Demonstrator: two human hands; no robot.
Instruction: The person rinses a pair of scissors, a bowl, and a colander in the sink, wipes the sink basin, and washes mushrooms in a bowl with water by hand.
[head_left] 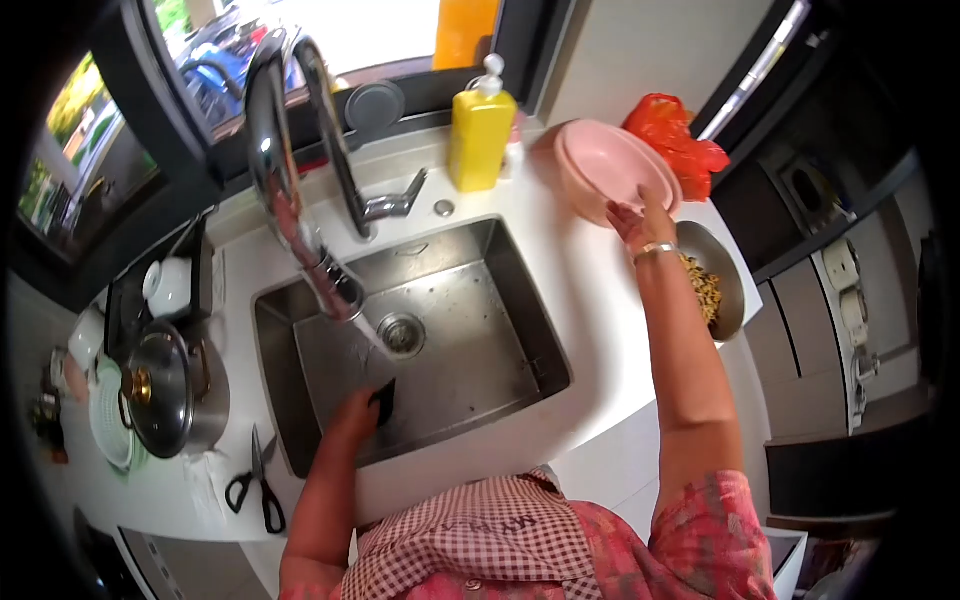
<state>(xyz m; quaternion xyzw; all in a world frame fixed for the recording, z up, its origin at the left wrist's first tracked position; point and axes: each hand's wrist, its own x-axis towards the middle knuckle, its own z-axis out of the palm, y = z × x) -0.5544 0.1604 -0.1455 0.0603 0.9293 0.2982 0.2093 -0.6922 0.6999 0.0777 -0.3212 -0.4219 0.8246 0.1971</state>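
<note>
Low in the steel sink (455,390), my left hand (352,418) is closed on a small, flat black thing (383,402) whose kind I cannot make out. Water runs from the chrome faucet (330,285) toward the drain (401,336), just beyond that hand. My right hand (640,225) reaches over the counter to the near rim of a pink plastic basin (610,165); its fingers are spread, and I cannot tell how firmly they touch. Under my right forearm stands a metal bowl (728,275) holding small yellowish-brown pieces (702,290).
A yellow pump bottle (481,135) stands behind the sink, and a red plastic bag (672,140) lies behind the basin. Left of the sink are black-handled scissors (262,485), a lidded pot (205,400) and a black rack (205,270) with white crockery.
</note>
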